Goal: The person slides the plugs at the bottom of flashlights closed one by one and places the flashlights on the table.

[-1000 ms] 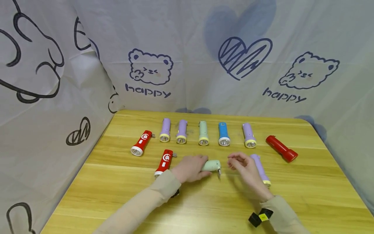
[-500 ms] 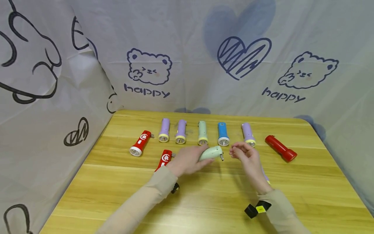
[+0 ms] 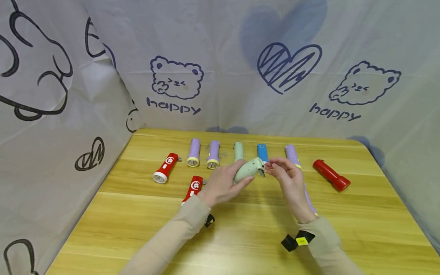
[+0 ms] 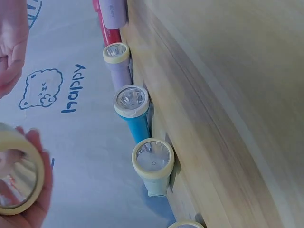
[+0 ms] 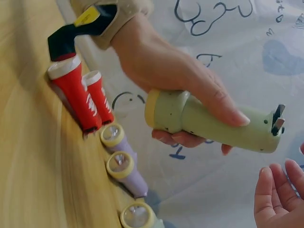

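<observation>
My left hand [image 3: 221, 183] grips a pale green flashlight [image 3: 248, 170] around its body, holding it above the table with its tail end tilted up to the right. Two metal plug prongs [image 5: 278, 118] stick out from that tail end. Its yellow-rimmed lens [image 4: 41, 175] shows in the left wrist view. My right hand [image 3: 288, 181] hovers beside the prongs, fingers loosely bent and holding nothing. In the right wrist view its fingertips [image 5: 266, 178] are a little apart from the flashlight.
Along the back of the wooden table lie purple flashlights [image 3: 194, 152], another green one [image 3: 238, 149] and a blue one [image 3: 262, 152]. Red-and-white flashlights [image 3: 165, 168] lie left, one partly behind my left hand. A plain red one [image 3: 331, 175] lies right; a purple one [image 3: 310, 200] is behind my right wrist.
My left hand has lifted the green flashlight from near the tabletop and tilted its prong end upward. My right hand has risen with it and come closer to the prongs.
</observation>
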